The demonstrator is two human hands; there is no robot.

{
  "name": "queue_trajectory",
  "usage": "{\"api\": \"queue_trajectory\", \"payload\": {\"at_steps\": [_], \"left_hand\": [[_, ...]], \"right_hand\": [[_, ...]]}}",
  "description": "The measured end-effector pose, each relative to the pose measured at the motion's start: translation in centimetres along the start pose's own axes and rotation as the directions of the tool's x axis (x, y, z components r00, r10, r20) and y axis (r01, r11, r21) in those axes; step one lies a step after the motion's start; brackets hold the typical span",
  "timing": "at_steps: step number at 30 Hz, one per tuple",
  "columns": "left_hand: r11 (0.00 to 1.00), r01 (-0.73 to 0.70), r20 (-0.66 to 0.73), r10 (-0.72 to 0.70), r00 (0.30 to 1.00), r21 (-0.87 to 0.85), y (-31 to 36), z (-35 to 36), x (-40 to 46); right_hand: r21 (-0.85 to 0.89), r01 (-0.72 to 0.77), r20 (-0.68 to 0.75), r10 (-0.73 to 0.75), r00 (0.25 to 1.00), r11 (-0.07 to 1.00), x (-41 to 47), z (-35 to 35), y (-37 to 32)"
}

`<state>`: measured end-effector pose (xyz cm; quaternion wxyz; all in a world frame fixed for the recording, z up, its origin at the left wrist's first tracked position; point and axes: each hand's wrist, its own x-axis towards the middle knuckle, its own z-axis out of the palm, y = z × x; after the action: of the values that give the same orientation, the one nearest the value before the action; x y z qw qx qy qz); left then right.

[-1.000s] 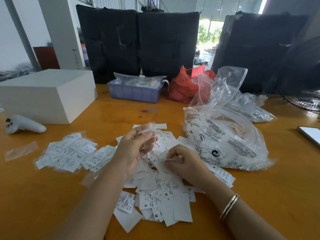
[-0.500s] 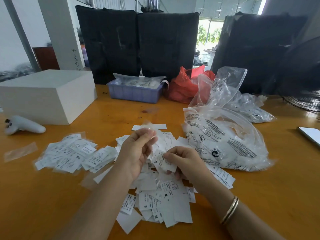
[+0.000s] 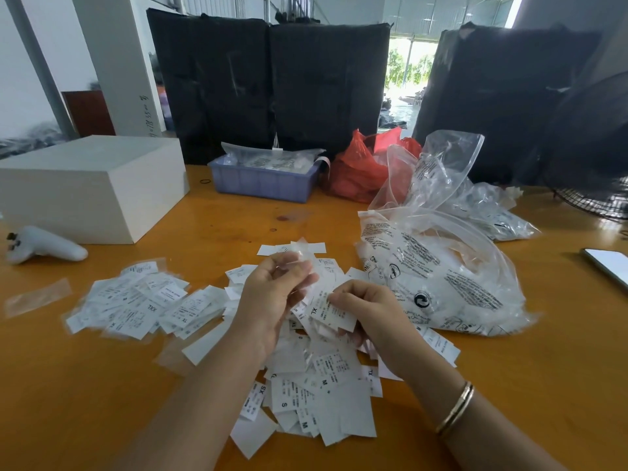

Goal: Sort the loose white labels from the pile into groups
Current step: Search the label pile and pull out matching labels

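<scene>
A pile of loose white size labels lies on the orange table in front of me, printed with letters such as S, M and XS. A second spread of labels marked XL and XXL lies to its left. My right hand pinches a white label marked XL just above the pile. My left hand hovers beside it with fingers curled, pinching a small clear, thin piece at its fingertips.
A large clear printed plastic bag of labels sits right of the pile. Behind stand a white box, a blue bin and a red bag. A white controller lies left; a phone right.
My right hand lifted an XL label out of the pile and now holds it up. My left hand lowered slightly toward it, still pinching its small piece.
</scene>
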<state>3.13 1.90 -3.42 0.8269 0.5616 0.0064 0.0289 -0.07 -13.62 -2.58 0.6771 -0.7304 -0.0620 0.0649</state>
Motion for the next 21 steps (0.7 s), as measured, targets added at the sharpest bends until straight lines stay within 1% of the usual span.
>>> {"api": "queue_trajectory", "payload": {"at_steps": [4, 8, 12, 15, 21], "left_hand": [[0.997, -0.032, 0.023, 0.031, 0.999, 0.069, -0.1, 0.19, -0.11], [0.993, -0.037, 0.062, 0.03, 0.998, 0.114, -0.01, 0.24, -0.19], [0.992, -0.024, 0.151, 0.005, 0.988, 0.125, 0.34, 0.08, -0.25], [0.992, -0.03, 0.167, 0.01, 0.986, 0.119, 0.41, -0.06, -0.23], [0.987, -0.05, 0.205, 0.018, 0.979, 0.153, 0.49, 0.03, -0.37]], "right_hand": [[0.051, 0.033, -0.038, -0.031, 0.999, 0.998, 0.18, -0.26, 0.13], [0.114, 0.062, -0.109, -0.05, 0.993, 0.992, 0.38, -0.41, 0.42], [0.089, 0.092, -0.197, -0.073, 0.978, 0.992, 0.43, -0.73, 0.52], [0.06, 0.119, -0.256, -0.1, 0.962, 0.991, 0.4, -0.93, 0.61], [0.07, 0.148, -0.275, -0.123, 0.954, 0.986, 0.36, -0.68, 0.62]]}}
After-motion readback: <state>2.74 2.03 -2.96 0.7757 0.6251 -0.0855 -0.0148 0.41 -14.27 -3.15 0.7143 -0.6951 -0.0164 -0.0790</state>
